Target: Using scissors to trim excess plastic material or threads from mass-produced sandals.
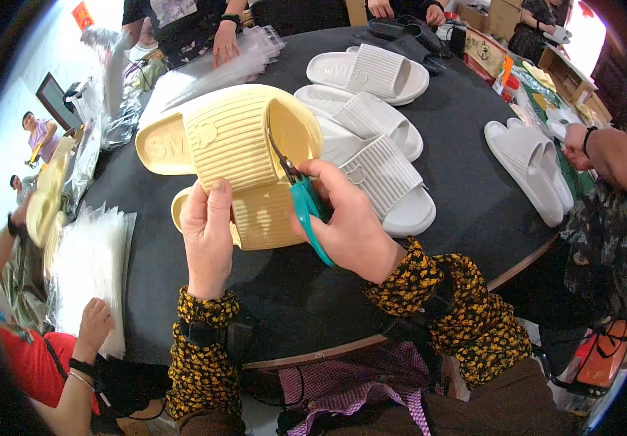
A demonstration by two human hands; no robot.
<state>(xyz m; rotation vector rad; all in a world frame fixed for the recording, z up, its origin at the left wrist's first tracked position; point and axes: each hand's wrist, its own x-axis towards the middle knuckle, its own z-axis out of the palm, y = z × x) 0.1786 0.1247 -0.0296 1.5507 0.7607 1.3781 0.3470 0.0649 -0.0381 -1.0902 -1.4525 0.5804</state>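
Note:
My left hand [210, 229] grips a yellow slide sandal [235, 138] by its ribbed strap, thumb on top. Teal-handled scissors [306, 211] are in my right hand [350, 225], fingers wrapped round the handles. Their dark blades lie against the edge of the sandal's strap opening; whether they are parted I cannot tell. A second yellow sandal [266, 218] is just beneath the first, partly covered by it and by my hands. To the right of my hands lie several light grey slide sandals [386, 174], overlapping one another on the dark round table [459, 240].
Stacks of clear plastic bags lie at the left [88, 269] and far left [215, 73]. A pair of grey sandals [528, 167] rests near the right edge. Black sandals [400, 33] lie at the back. Other people's hands and arms reach in around the table.

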